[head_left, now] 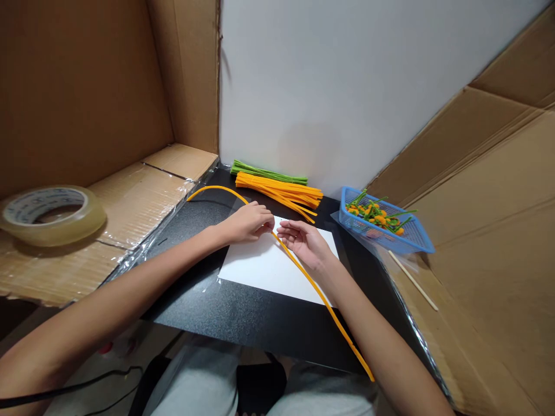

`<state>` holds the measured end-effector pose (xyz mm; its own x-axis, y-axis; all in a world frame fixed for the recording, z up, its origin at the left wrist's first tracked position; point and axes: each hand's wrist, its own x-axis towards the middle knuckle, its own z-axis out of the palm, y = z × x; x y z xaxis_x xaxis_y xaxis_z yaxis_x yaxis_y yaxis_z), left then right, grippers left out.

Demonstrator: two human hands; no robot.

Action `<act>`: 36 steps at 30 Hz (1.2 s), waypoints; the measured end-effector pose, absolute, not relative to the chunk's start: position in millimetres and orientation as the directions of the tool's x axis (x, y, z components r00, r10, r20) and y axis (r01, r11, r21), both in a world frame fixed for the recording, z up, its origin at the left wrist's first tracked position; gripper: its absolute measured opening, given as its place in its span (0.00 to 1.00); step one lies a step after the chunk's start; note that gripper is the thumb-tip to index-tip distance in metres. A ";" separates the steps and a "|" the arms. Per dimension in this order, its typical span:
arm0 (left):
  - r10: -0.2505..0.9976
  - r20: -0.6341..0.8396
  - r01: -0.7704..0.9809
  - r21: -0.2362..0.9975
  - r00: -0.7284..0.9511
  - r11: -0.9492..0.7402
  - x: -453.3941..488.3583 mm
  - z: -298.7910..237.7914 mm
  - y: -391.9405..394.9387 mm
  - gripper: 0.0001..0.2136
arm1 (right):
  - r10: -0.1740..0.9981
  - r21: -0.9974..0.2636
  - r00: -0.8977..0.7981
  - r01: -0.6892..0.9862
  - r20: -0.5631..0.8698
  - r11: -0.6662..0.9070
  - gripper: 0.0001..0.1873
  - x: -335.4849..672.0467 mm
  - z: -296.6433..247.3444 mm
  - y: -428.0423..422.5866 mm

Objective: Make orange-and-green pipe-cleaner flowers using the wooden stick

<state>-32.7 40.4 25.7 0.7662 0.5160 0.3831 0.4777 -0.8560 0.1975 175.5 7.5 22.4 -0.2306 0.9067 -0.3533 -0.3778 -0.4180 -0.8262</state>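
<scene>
A long orange pipe cleaner (318,290) runs across the white sheet of paper (255,268). One end arches up to the far left, and the other reaches past the table's near edge beside my right forearm. My left hand (251,222) has its fingers curled closed around the pipe cleaner near its middle, above the paper. Close by on the right, my right hand (306,242) is turned partly palm up, its fingers loosely bent and apart, touching or nearly touching the pipe cleaner. Whether its fingertips press on the strand is hard to see.
Bundles of orange pipe cleaners (277,190) and green pipe cleaners (269,171) lie at the back of the black table (208,312). A blue basket (390,245) with orange and green pieces stands right, near a thin wooden stick (414,280). Clear tape (56,231) rests on cardboard at left.
</scene>
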 end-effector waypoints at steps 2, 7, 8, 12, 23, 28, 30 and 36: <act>0.512 0.385 0.475 0.195 0.768 -0.858 -32.6 25.9 40.0 0.06 | 0.906 -0.825 -0.233 -0.379 -0.353 -0.419 0.09 175.4 22.5 7.4; 0.513 0.384 0.475 0.196 0.768 -0.858 -32.4 26.4 37.8 0.04 | 0.904 -0.830 -0.237 -0.363 -0.357 -0.423 0.07 174.6 23.6 6.8; 0.518 0.395 0.476 0.208 0.759 -0.855 -32.2 26.4 36.9 0.03 | 0.903 -0.832 -0.238 -0.359 -0.357 -0.423 0.07 174.2 24.1 6.4; 0.541 0.446 0.473 0.265 0.713 -0.840 -30.5 26.4 32.9 0.11 | 0.906 -0.847 -0.241 -0.335 -0.347 -0.413 0.06 172.9 26.2 3.8; 0.627 0.446 0.448 0.446 0.639 -0.775 -25.0 27.8 21.6 0.13 | 0.944 -0.951 -0.274 -0.195 -0.184 -0.242 0.08 174.8 24.4 -5.8; 0.717 0.249 0.369 0.721 0.651 -0.587 -26.3 20.2 4.4 0.12 | 0.841 -0.910 -0.436 -0.103 -0.322 -0.401 0.11 190.9 22.7 -23.7; 0.734 0.216 0.326 0.791 0.644 -0.519 -26.2 18.7 -0.3 0.10 | 0.803 -0.861 -0.464 -0.148 -0.374 -0.486 0.11 194.6 23.2 -27.7; 0.737 0.275 0.296 0.787 0.617 -0.542 -22.3 17.2 -6.7 0.08 | 0.784 -0.796 -0.461 -0.234 -0.415 -0.559 0.11 196.8 23.5 -28.4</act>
